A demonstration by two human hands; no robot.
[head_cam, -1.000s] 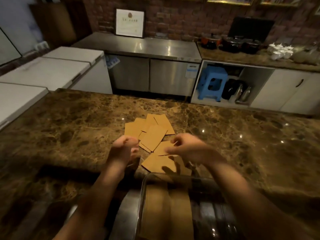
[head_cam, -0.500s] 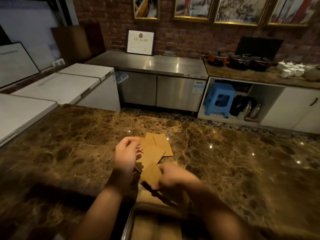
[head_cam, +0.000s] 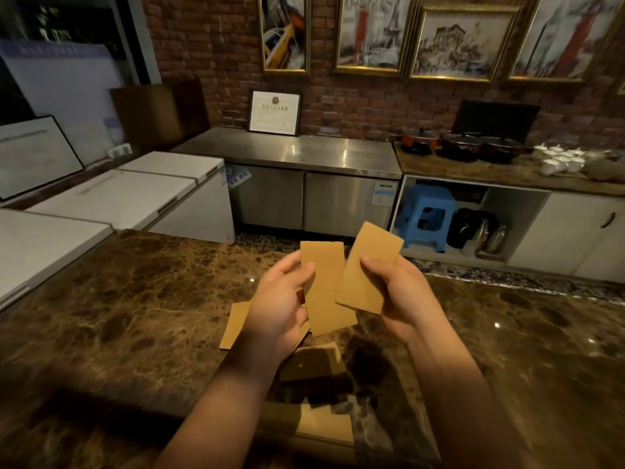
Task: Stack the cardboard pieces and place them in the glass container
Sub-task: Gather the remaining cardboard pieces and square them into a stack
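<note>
cardboard pieces fill both hands above a brown marbled worktop (head_cam: 135, 316): the left hand (head_cam: 280, 306) pinches one upright cardboard piece (head_cam: 323, 286) between thumb and fingers, while the right hand (head_cam: 402, 296) grips a second cardboard piece (head_cam: 367, 269), tilted to the right, its thumb pressed across the face. the two held pieces sit just beside each other, the edge of the right one overlapping the left one. below the hands, more loose cardboard pieces (head_cam: 233, 323) lie flat on the worktop, one jutting out to the left of the left wrist, others in shadow between the forearms. nearer the camera, another tan piece (head_cam: 324, 424) shows in a blurred patch at the bottom edge; whether it lies inside a glass container cannot be told. behind the worktop stand white chest freezers (head_cam: 128, 194), a steel counter (head_cam: 297, 154), a blue stool (head_cam: 426, 211) in an open cupboard, and framed pictures (head_cam: 372, 32) on a brick wall.
</note>
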